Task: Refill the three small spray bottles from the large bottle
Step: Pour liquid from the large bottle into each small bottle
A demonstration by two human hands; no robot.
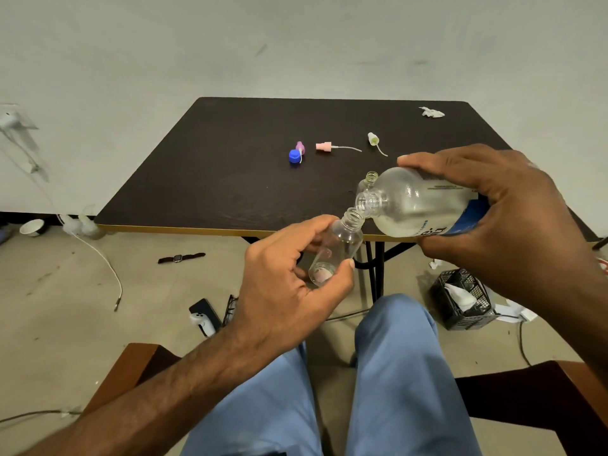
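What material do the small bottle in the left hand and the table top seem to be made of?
Small bottle: probably clear plastic, glossy; fingers show through its wall and the neck has moulded threads. Glass cannot be ruled out.
Table top: seemingly dark wood-look laminate, matt, with faint grain lines and a pale band along the edge.

I can read very little here. The only print sits on the large bottle [418, 205] that my right hand [487, 205] grips: its blue and white label shows big dark letters near the lower edge, partly cut off by my thumb, too incomplete to read as a word. Fine grey lines of small print higher on the label are too blurred to read.
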